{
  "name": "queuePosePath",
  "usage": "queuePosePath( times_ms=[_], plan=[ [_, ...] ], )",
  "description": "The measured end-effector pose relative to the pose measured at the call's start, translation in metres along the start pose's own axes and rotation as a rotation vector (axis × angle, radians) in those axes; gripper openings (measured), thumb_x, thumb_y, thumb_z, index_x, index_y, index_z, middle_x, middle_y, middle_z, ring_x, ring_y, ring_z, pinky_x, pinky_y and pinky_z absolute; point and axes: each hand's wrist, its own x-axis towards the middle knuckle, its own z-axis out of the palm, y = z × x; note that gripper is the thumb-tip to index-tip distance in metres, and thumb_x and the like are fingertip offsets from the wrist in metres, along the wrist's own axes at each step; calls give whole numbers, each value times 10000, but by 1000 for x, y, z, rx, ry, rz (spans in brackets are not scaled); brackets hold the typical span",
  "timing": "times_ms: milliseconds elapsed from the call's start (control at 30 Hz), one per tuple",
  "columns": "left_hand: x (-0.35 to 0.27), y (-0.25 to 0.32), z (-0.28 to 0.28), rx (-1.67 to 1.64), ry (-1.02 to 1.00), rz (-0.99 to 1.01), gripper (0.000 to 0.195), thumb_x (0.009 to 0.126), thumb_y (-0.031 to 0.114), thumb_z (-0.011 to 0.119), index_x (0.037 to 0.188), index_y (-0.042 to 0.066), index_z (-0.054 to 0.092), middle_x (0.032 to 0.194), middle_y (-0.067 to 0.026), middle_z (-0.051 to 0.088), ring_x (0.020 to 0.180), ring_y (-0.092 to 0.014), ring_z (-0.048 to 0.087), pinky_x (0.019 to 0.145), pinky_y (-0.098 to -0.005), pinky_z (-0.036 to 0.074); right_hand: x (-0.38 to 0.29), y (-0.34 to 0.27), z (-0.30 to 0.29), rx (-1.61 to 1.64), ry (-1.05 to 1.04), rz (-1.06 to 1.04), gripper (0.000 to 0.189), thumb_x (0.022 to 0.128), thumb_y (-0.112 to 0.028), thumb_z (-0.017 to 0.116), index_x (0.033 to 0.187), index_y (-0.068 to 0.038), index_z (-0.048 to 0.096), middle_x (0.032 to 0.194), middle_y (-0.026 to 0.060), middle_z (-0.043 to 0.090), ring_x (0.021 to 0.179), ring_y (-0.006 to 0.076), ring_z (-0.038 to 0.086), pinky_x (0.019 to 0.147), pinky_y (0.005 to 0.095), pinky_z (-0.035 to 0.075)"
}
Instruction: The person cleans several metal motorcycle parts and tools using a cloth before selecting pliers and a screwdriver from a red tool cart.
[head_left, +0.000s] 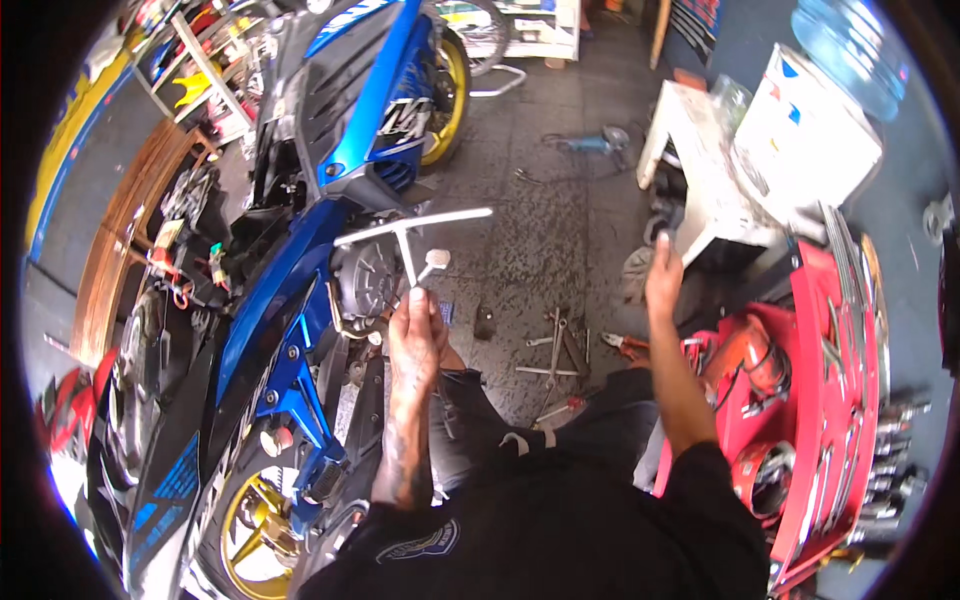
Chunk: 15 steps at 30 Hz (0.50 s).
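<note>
My left hand (417, 330) is closed around a T-handle wrench (431, 223), its crossbar pointing up and away. A second small piece with a pale, rounded head (436, 259) sticks out above the same hand; I cannot tell what it is. Just beyond lies the round engine cover (364, 279) of a blue and black motorcycle (274, 259), apart from my fingers or touching, I cannot tell. My right hand (664, 279) is raised on the other side, near the white bench. Its fingers are blurred, and whether they hold anything does not show.
On the floor lie several wrenches (556, 345), pliers (624, 341) and an angle grinder (596, 141). A red tool cart (806, 420) with an orange power tool (752, 358) stands close on my right. A white bench (686, 120) holds a water dispenser (810, 135).
</note>
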Motion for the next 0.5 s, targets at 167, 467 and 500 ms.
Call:
queuePosePath(
  times_ms=[167, 467, 500],
  plan=[
    [-16, 2, 25, 136, -349, -182, 391, 936, 399, 401, 699, 105, 501, 516, 33, 418, 437, -67, 386, 387, -237, 294, -100, -84, 74, 184, -495, 228, 463, 953, -395, 341, 1089, -1, 543, 1122, 103, 552, 1034, 167, 489, 885, 300, 380],
    [-66, -47, 20, 425, -657, 101, 379, 937, 368, 396, 1046, 18, 489, 807, -154, 571, 712, -289, 564, 659, -379, 434, -55, -143, 36, 913, -386, 48, 284, 846, -334, 566, 829, -60, 494, 574, 14, 442, 469, 102, 425, 442, 231, 363],
    [-76, -46, 19, 465, -642, 144, 374, 941, 367, 382, 1032, 22, 491, 804, -179, 567, 719, -336, 564, 666, -402, 430, -47, -154, 29, 1041, -433, 93, 276, 854, -323, 557, 836, -60, 474, 571, 0, 406, 464, 91, 394, 432, 222, 339]
  ],
)
